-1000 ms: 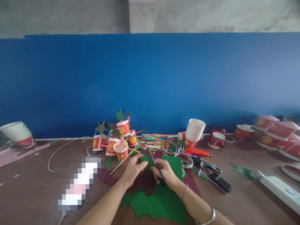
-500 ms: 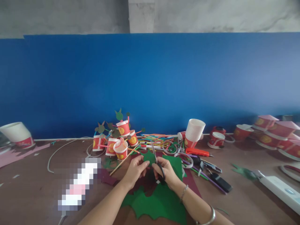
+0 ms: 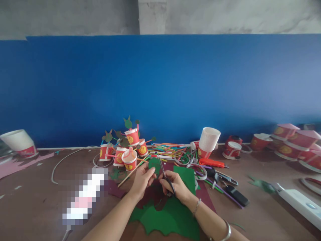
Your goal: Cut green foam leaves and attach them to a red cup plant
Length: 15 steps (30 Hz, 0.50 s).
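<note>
My left hand (image 3: 144, 177) pinches a small rounded piece of green paper (image 3: 153, 164) between thumb and fingers. Just right of it, my right hand (image 3: 175, 185) is closed round the handles of a pair of scissors (image 3: 164, 169), whose blades point up and away beside the green piece. Below both hands lies a larger green sheet (image 3: 167, 219) with a jagged, scalloped cut edge. Another green sheet (image 3: 185, 174) lies behind my right wrist, over dark red paper (image 3: 207, 201).
Paper-cup figures (image 3: 129, 159) stand left of centre. Straws and pens (image 3: 163, 150) are piled behind my hands. To the right are stacked white cups (image 3: 209, 139), an orange utility knife (image 3: 212, 163), a tape roll (image 3: 200, 171), keys and a black fob (image 3: 237, 195), and a white glue gun (image 3: 301, 202).
The green piece has turned and looks rounder and smaller, raised slightly left. The scissors have shifted a little left and down, their blades now apart from the piece's right side.
</note>
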### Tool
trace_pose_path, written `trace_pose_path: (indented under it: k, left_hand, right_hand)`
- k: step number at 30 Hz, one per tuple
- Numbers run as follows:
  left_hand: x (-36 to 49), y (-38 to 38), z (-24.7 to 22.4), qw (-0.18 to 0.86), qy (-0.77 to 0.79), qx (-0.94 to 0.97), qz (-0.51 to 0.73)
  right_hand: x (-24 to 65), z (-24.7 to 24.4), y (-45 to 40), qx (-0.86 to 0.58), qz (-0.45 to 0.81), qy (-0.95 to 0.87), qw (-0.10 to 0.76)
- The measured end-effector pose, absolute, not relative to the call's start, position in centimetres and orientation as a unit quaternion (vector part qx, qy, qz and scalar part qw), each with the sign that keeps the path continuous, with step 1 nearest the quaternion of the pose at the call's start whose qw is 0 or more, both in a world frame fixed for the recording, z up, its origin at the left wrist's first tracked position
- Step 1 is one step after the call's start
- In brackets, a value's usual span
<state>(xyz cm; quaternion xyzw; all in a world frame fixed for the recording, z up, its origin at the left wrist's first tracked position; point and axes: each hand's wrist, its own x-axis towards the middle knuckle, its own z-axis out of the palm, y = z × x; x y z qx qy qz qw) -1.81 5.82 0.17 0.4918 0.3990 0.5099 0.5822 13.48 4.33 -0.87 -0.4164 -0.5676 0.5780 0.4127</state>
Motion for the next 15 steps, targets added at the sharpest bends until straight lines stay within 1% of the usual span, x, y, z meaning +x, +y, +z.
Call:
trace_pose_path:
  k: [15]
  left_hand:
    - [-1.90,5.90,-0.15,0.599,0.375,0.492,0.508]
  right_hand:
    - [13.43,-0.58,4.24,-0.416,0.577,-0.565,0.417]
